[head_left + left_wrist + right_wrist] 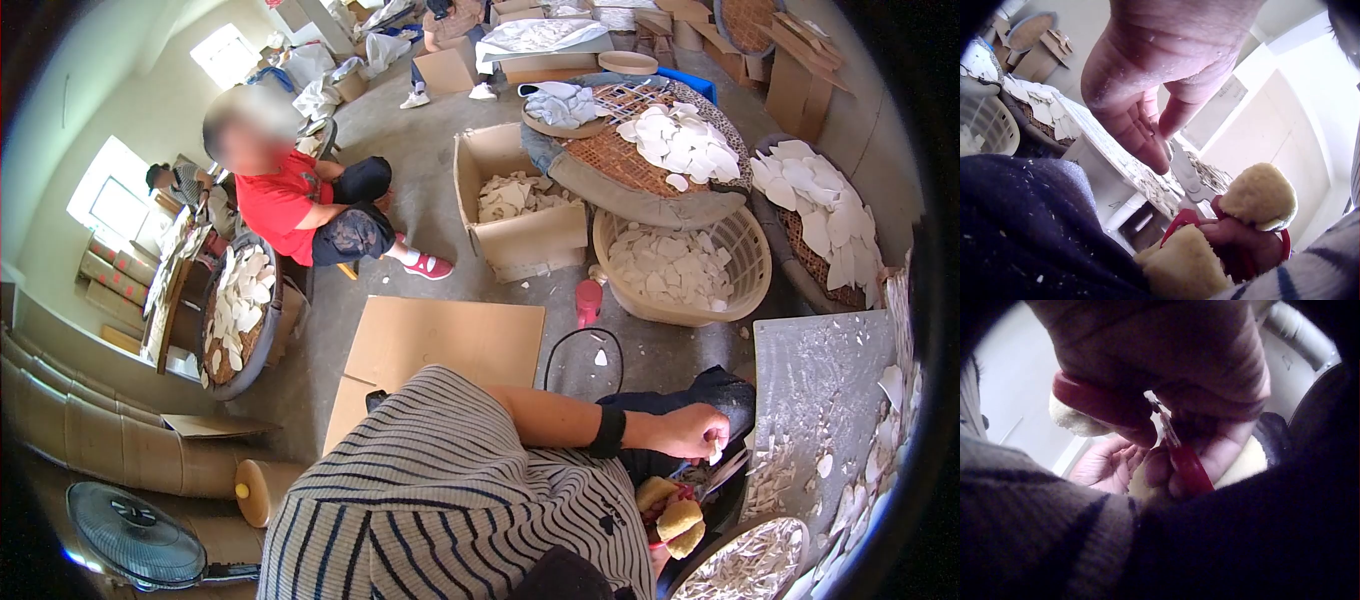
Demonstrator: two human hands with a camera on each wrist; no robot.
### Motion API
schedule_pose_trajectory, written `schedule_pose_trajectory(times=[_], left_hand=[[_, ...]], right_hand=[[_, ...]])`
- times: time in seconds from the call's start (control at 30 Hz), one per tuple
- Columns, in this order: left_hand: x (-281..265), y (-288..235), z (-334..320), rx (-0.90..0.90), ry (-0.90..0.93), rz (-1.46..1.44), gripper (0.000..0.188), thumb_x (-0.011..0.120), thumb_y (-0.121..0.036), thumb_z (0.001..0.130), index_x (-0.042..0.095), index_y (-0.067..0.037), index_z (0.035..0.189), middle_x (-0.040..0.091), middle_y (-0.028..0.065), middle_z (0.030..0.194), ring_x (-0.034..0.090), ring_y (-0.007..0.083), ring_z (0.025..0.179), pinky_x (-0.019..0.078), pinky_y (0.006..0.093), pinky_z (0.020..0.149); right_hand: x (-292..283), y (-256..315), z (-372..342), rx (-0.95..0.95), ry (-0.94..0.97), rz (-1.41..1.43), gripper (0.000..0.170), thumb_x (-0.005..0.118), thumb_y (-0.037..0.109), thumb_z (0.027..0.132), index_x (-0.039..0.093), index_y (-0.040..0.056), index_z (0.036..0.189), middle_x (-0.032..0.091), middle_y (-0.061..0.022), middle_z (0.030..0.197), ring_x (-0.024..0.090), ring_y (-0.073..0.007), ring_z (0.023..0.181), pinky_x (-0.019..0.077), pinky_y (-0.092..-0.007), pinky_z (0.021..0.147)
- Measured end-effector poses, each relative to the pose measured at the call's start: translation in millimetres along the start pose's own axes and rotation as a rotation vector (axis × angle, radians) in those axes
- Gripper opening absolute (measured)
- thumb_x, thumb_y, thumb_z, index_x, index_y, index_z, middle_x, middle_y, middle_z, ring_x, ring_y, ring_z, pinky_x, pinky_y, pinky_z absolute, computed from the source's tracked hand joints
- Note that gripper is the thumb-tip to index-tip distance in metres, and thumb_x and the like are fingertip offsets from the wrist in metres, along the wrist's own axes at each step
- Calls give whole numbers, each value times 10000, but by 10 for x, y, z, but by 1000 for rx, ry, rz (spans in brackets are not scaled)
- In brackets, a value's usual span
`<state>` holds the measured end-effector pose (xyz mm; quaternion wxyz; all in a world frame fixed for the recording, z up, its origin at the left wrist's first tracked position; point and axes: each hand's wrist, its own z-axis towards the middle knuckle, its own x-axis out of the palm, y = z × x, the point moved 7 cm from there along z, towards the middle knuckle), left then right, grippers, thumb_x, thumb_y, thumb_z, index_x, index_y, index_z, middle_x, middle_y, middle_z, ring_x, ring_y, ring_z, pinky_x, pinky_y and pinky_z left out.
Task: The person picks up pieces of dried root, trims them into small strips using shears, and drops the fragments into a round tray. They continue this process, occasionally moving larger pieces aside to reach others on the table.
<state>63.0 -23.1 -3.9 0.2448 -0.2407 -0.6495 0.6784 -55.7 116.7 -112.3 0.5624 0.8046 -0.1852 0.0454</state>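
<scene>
My left hand (690, 430) pinches a small pale flat piece (715, 452) between thumb and fingertips, above the dark trouser leg. In the left wrist view that hand (1160, 81) comes down from the top, fingertips right at the blades of a pair of scissors (1190, 181). My right hand (1244, 240) grips the scissors by their red handles, which have yellow foam pads (1260, 197) on them. In the right wrist view the right hand (1166, 369) is curled round a red handle (1188, 465), with left-hand fingers (1107, 465) beyond.
A round basket of narrow scraps (750, 565) stands beside my right hand, next to a dusty grey board (820, 400). Ahead are a plastic basket (755, 265) and a carton (530, 245) of white pieces. A person in red (280, 205) sits at the left.
</scene>
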Motion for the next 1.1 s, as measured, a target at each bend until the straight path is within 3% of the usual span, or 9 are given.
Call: schedule_pose_trajectory(times=[0.3, 0.43, 0.5, 0.6, 0.77, 0.83, 0.93, 1.07, 1.1], left_hand=[[-61, -95, -13, -25, 28, -136, 127, 585, -120, 827, 579, 4, 855, 632, 76, 719, 612, 118, 571, 491, 248, 510], [-33, -21, 152, -291, 14, -416, 206, 607, -136, 839, 560, 7, 980, 645, 118, 859, 639, 168, 670, 536, 273, 610], [98, -98, 300, -372, 53, -387, 219, 611, -147, 837, 566, -4, 997, 646, 122, 898, 647, 189, 735, 538, 275, 645], [424, -102, 498, -434, 182, -371, 220, 597, -163, 850, 565, -10, 1004, 643, 120, 914, 647, 182, 749, 532, 262, 659], [1089, -46, 519, -447, 462, -373, 200, 571, -108, 860, 562, -17, 1039, 643, 118, 927, 646, 176, 750, 526, 256, 654], [1246, -91, 534, -443, 512, -360, 199, 567, -109, 864, 561, -15, 1039, 643, 117, 929, 644, 177, 749, 524, 258, 657], [1217, -52, 594, -434, 517, -347, 213, 562, -106, 865, 555, -3, 1052, 640, 118, 933, 641, 182, 759, 520, 261, 663], [948, 58, 678, -423, 399, -350, 258, 569, -111, 862, 537, 3, 1091, 638, 117, 932, 641, 193, 778, 522, 272, 677], [867, 70, 692, -426, 344, -353, 275, 572, -117, 863, 529, 0, 1108, 637, 117, 937, 641, 195, 781, 523, 277, 685]], right_hand=[[65, 55, -80, -88, 44, 89, 1021, 860, 394, 465, 366, 22, 1278, 503, -124, 1183, 510, -253, 1076, 398, -409, 943], [86, 221, -547, -387, 84, 283, 1047, 869, 398, 453, 361, 19, 1286, 504, -129, 1199, 513, -259, 1092, 400, -416, 956], [71, 471, -744, -135, -65, 518, 710, 700, 304, 628, 408, -5, 1197, 522, -107, 1059, 522, -209, 949, 428, -341, 850], [-76, 789, -1219, -46, -288, 947, 268, 446, 162, 889, 478, -41, 1062, 548, -74, 850, 536, -135, 736, 469, -227, 690], [-260, 560, -1827, -72, -318, 628, 316, 448, 255, 923, 504, 39, 1146, 519, -91, 1028, 512, -169, 915, 444, -271, 753], [-307, 457, -1721, -84, -369, 536, 401, 590, 196, 826, 481, 38, 1179, 523, -84, 1102, 517, -161, 980, 424, -283, 839], [-285, 519, -1280, -242, -324, 252, 613, 747, 149, 712, 439, 37, 1231, 530, -77, 1169, 522, -160, 1049, 397, -303, 942], [-157, 828, -521, -289, -206, -227, 579, 692, 149, 756, 390, 30, 1235, 550, -118, 1115, 555, -215, 1015, 422, -302, 895], [-136, 809, -388, -236, -151, -359, 740, 712, 184, 745, 273, 44, 1324, 506, -136, 1178, 533, -250, 1064, 399, -293, 934]])
